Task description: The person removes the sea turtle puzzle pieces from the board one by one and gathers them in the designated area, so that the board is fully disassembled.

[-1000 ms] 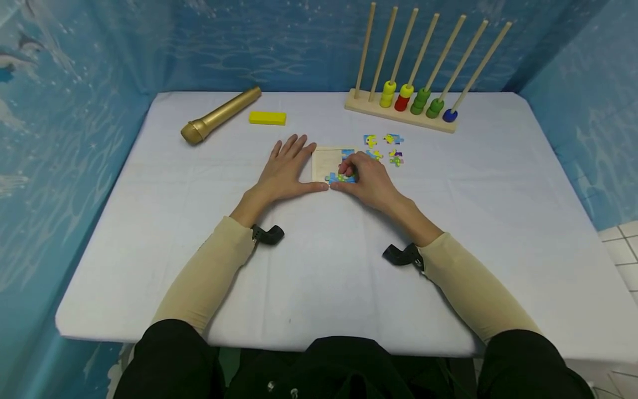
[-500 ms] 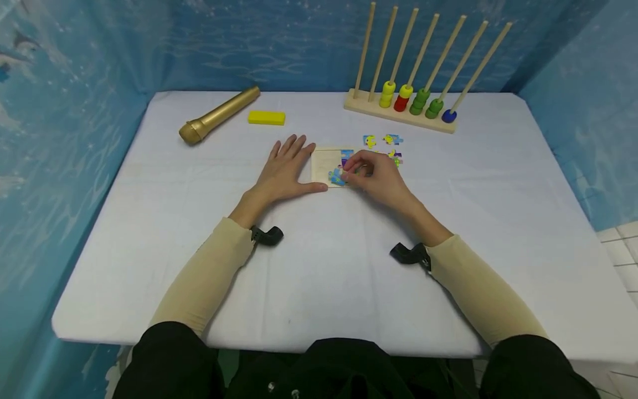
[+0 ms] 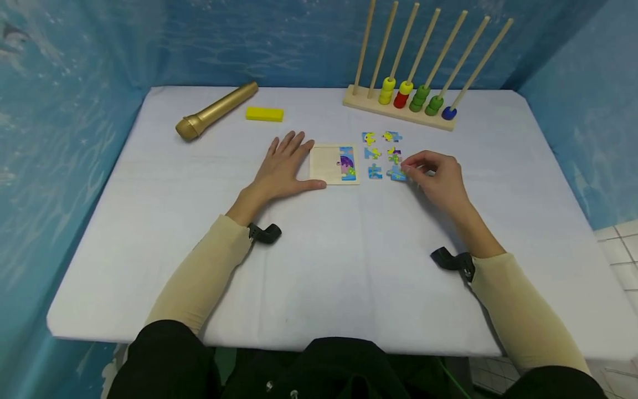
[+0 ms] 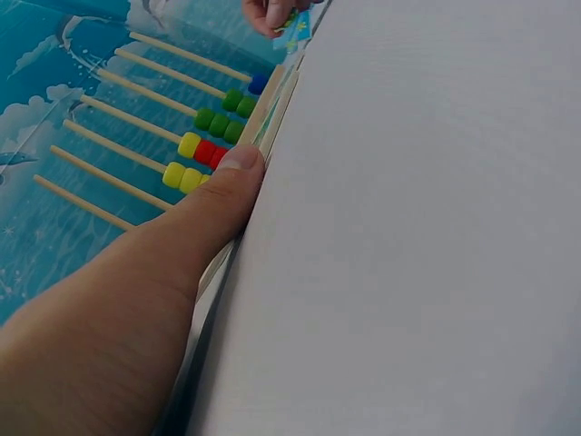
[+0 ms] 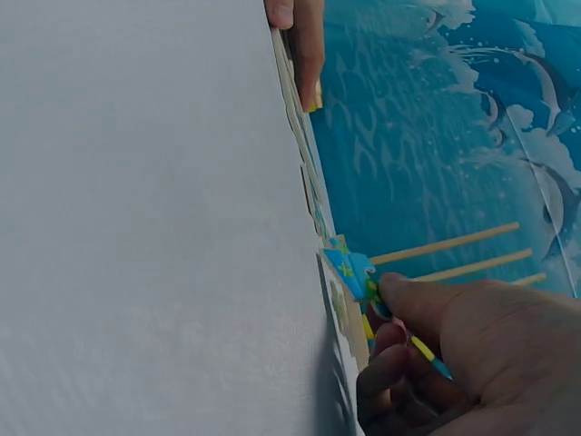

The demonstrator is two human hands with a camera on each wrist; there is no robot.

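Note:
A shallow wooden puzzle tray (image 3: 324,160) lies mid-table, with joined puzzle pieces (image 3: 347,163) in a column along its right side. My left hand (image 3: 284,169) is spread flat at the tray's left side, thumb along the lower edge; in the left wrist view that thumb (image 4: 222,195) rests against the wooden rim. To the right of the tray, my right hand (image 3: 438,180) pinches a blue puzzle piece (image 5: 352,271) between thumb and fingers, tilted just over the table. Several loose pieces (image 3: 375,172) lie in two columns between tray and right hand.
A wooden abacus (image 3: 399,111) with upright rods and coloured beads stands at the back right. At the back left lie a gold microphone (image 3: 216,112) and a yellow block (image 3: 265,114). A blue sea-patterned curtain (image 3: 279,44) hangs behind the white table (image 3: 319,266).
My right hand has lifted the blue puzzle piece from the tray's lower part and carried it right, beside the loose pieces. The left hand has stayed at the tray.

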